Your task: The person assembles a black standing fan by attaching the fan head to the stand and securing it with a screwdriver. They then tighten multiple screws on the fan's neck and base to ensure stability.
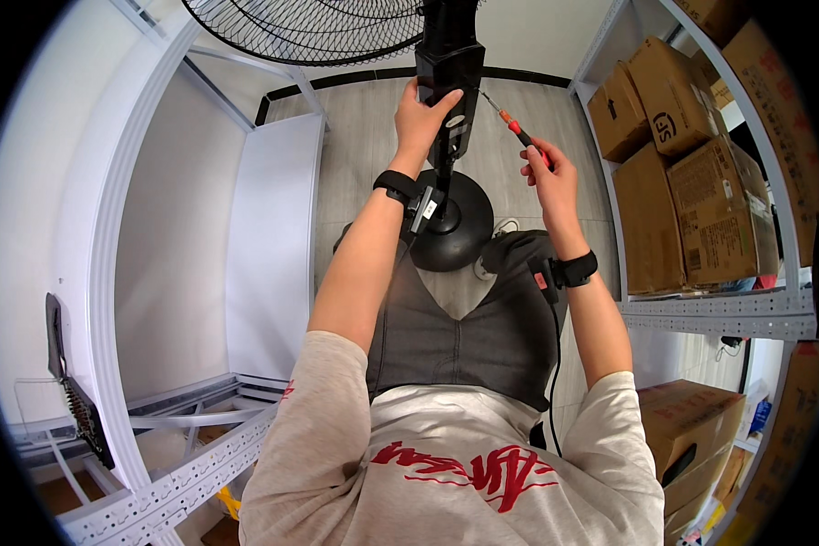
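A black pedestal fan stands in front of me, with its wire cage [318, 27] at the top left, a box-shaped control housing [458, 127] on the pole and a round base [460, 232] on the floor. My left hand [420, 123] is wrapped around the left side of the housing, its thumb across the front. In my right hand [552, 177] is a screwdriver [520, 133] with a red and black handle. Its thin shaft slants up and left, the tip close to the housing's right edge; I cannot tell whether it touches.
At the right, a metal shelf rack [719, 311] carries several cardboard boxes [714, 205], with another box [696, 409] lower down. White shelving [273, 246] stands at the left. A black-bristled brush [77, 400] is at the far left. A cable [556, 364] hangs from my right wrist strap.
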### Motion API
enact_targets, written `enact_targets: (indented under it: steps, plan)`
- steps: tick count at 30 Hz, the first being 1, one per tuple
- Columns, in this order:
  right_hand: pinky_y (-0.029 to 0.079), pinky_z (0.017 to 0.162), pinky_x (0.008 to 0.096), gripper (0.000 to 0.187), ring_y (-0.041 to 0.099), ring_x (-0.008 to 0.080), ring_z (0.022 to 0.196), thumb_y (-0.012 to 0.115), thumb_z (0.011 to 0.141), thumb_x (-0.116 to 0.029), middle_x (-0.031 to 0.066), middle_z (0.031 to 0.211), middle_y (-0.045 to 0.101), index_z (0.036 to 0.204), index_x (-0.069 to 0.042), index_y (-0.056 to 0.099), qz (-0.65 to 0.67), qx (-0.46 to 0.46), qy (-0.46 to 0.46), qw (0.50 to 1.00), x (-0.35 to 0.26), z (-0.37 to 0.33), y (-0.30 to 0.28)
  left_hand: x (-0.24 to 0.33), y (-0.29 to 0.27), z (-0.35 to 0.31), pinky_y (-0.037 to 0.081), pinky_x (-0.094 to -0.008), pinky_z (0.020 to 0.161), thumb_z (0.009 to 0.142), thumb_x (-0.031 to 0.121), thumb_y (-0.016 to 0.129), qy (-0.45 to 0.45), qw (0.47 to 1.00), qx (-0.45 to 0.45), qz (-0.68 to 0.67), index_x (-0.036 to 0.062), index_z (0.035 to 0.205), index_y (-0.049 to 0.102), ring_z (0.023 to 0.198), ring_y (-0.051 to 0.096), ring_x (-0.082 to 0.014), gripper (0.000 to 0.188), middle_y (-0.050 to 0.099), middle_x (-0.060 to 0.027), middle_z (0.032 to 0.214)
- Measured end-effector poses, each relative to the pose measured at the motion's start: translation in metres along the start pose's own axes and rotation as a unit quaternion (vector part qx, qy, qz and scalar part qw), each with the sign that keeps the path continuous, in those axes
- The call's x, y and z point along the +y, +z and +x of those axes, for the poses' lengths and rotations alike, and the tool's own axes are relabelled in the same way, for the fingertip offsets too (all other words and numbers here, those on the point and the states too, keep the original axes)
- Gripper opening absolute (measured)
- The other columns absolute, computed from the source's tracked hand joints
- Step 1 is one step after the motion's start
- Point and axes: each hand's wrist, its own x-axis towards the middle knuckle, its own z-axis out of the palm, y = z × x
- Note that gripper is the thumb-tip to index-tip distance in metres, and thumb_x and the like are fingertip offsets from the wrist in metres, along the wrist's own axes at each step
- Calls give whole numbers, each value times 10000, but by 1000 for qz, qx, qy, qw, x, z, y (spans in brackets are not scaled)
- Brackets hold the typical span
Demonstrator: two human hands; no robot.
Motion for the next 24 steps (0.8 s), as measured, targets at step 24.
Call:
enact_targets:
  steps: [24]
  plan:
    - [463,548,225,305,615,80,648,591,924,-181,39,823,672,1170,-1,614,-42,-90,100,990,70,-53,27,-115,-21,-78,293,-226,445,1002,245,443,-315,893,-32,-319,10,900,527,547,368,-81,269,418,4,687]
